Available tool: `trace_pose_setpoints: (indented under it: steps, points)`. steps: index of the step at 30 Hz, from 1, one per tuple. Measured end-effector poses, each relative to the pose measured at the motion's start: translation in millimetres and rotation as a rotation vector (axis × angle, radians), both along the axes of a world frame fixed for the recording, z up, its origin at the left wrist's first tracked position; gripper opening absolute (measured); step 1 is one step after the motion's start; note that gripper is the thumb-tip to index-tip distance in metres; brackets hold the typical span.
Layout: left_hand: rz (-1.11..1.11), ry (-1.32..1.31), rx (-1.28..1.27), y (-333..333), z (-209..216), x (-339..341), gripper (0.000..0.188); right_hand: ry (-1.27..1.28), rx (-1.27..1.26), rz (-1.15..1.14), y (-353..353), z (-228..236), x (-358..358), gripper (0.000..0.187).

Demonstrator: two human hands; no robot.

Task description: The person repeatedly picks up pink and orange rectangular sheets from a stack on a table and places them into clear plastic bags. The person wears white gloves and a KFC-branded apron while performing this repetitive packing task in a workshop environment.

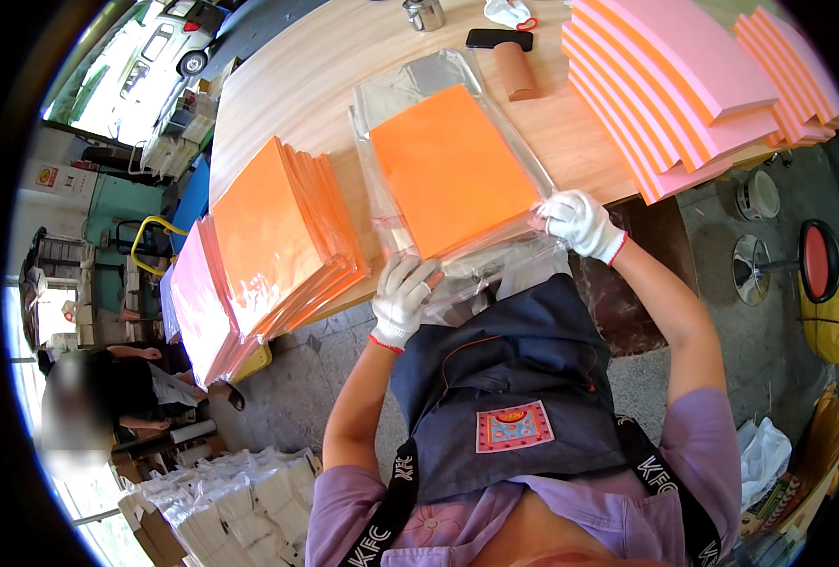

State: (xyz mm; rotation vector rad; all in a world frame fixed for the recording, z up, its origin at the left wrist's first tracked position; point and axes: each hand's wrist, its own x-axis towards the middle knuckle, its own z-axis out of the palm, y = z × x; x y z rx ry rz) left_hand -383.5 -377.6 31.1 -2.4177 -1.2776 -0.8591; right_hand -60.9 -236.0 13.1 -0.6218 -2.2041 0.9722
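An orange ream of paper [452,170] lies on the pile of clear plastic bags [427,74] at the table's front edge, with clear film around its near side. My left hand [403,298], in a white glove with bare fingertips, pinches the clear plastic bag [481,266] by the ream's near left corner. At the near right corner my right hand [580,224], gloved the same way, is closed on the edge of the same bag. The bag's loose mouth hangs between both hands, over my dark apron [504,378].
Wrapped orange reams [277,227] and pink reams [202,293] lean at the left. Tall pink and orange paper stacks [670,85] stand at the right. Beyond the bags are a phone [500,39], a brown cylinder [516,71] and a metal cup [424,14]. Another person [136,387] sits at far left.
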Motion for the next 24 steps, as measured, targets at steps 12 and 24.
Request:
trace_pose_setpoints:
  steps: [12,24]
  points:
    - [0.508,-1.583,-0.432,-27,-72,33,0.022,0.212,-0.506,-0.729,-70,-24,-45,0.019]
    - [0.562,-0.982,-0.224,-32,1,14,0.024,0.146,-0.819,-1.036,-62,-49,81,0.019]
